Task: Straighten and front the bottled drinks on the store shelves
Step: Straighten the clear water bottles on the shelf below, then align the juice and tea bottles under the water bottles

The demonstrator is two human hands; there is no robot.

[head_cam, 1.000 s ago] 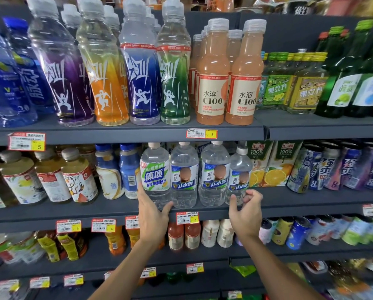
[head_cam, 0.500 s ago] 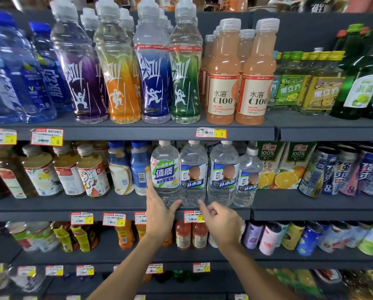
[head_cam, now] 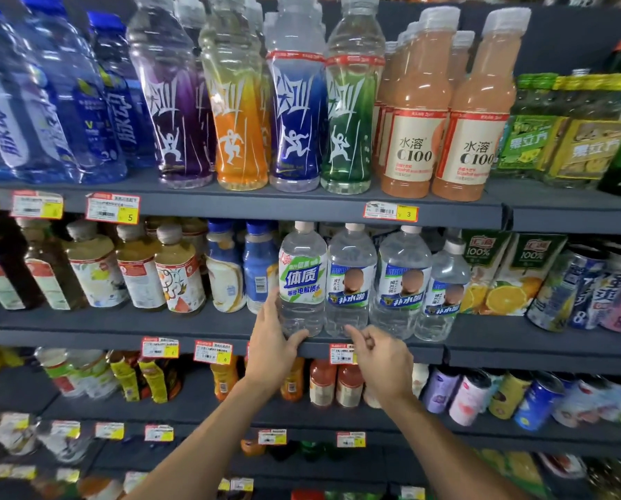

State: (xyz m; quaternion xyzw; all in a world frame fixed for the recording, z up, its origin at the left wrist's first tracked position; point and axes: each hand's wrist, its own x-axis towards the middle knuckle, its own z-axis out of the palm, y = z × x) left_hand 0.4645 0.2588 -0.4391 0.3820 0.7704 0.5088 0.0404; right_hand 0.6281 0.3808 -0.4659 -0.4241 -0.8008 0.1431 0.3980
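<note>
Fronting the water row on the middle shelf (head_cam: 193,324) — the person's left hand (head_cam: 271,346) grips the green-label bottle (head_cam: 302,279) low down, thumb across the front of the base, fingers round its left side. Bottle is upright at the shelf lip, label out, touching the blue-label bottle (head_cam: 351,283) on its right. Right hand (head_cam: 379,359) holds nothing: fingers loosely curled, index tip reaching at the base of that blue-label bottle. Touching or just short, can't tell, the frame is soft there. Two more of the same line stand further right; the end bottle (head_cam: 446,294) looks smaller than its neighbours.

Handling, my read:
- full clear plastic water bottle, so fairly heavy for its size
- thin ribbed wall, gives under a hard squeeze
- film label smooth, likely slick; ribs below it give better purchase
- not fragile, but tall on a narrow foot — a shove up high would tip it into the row

Low wrap on the ribbed base suits sliding and twisting it square. For a lift I'd take it mid-body just under the label, not by the cap
</note>
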